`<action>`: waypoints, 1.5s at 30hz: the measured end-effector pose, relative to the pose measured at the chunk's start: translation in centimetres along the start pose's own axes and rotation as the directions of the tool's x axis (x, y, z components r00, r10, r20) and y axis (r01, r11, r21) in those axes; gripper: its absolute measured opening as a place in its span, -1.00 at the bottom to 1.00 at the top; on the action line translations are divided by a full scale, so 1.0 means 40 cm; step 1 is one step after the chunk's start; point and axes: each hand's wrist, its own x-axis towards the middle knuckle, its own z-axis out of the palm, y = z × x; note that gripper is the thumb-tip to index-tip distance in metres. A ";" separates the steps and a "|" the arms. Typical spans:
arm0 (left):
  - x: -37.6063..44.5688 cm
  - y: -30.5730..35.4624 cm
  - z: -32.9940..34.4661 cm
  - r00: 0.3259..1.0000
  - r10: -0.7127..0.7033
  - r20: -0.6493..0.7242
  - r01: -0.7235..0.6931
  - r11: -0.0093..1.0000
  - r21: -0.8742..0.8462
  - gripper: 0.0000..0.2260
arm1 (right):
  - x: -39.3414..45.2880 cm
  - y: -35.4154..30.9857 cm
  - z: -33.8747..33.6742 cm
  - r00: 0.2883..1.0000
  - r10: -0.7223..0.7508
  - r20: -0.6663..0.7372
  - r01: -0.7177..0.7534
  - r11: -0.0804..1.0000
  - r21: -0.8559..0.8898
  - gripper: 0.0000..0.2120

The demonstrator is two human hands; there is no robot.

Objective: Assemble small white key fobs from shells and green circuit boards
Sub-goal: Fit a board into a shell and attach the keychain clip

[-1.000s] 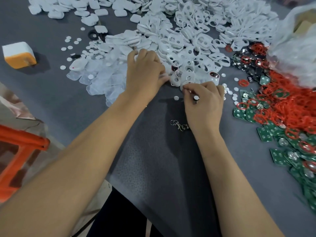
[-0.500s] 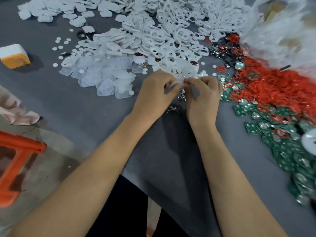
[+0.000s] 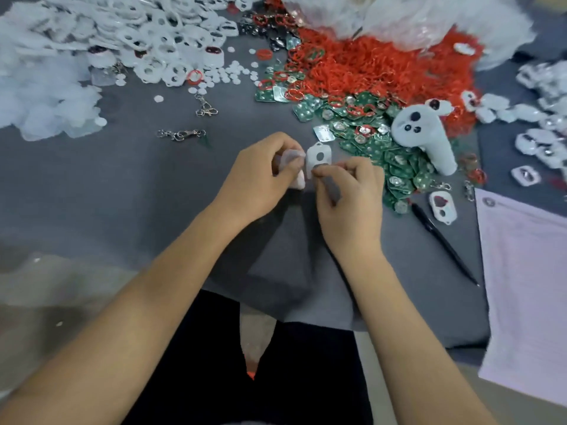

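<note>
Grey worktop [image 3: 129,191], one fob barely begun, heaps of parts left.

I see my right hand [image 3: 349,200] pinching a white shell [image 3: 319,157] at frame centre; my left hand [image 3: 260,176] grips what looks like a second pale piece, though blur hides it. No green circuit boards [image 3: 395,167] are fitted yet; they lie right of centre, white shells [image 3: 159,41] upper left. Since half a second ago, both hands have drawn back from the white pile toward me.

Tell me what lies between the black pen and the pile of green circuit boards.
In the head view, one white key fob shell with dark cutouts lies on the grey cloth between the black pen and the green circuit boards.
</note>
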 end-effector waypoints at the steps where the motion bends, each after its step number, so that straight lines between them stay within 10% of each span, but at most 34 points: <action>1: -0.007 0.001 0.009 1.000 0.012 0.019 -0.012 1.000 0.029 -0.92 | -0.011 0.004 -0.005 1.000 0.020 0.013 -0.020 1.000 -0.016 -0.88; 12: -0.038 -0.013 -0.001 1.000 -0.008 0.004 0.006 0.965 0.261 -0.54 | -0.033 -0.013 -0.022 0.989 0.133 0.061 -0.133 0.991 -0.008 -0.89; 23: -0.053 -0.014 -0.009 0.990 0.002 -0.138 0.033 0.967 0.252 -0.83 | 0.148 0.021 0.006 0.975 0.191 -0.114 -0.170 0.970 0.173 -0.69; 28: -0.078 -0.013 -0.017 0.956 -0.010 -0.293 0.142 0.891 0.432 -0.85 | 0.205 0.059 0.044 0.978 0.199 0.060 -0.200 0.980 0.014 -0.76; 39: -0.076 -0.009 -0.015 0.963 -0.064 -0.264 0.166 0.907 0.388 -0.70 | 0.199 0.078 0.058 0.969 0.227 0.098 -0.211 0.966 -0.151 -0.70; 45: -0.097 -0.031 -0.034 0.998 -0.066 -0.010 0.063 0.875 0.480 -0.66 | 0.145 0.045 0.007 0.956 0.272 -0.110 -0.242 0.942 0.232 -0.72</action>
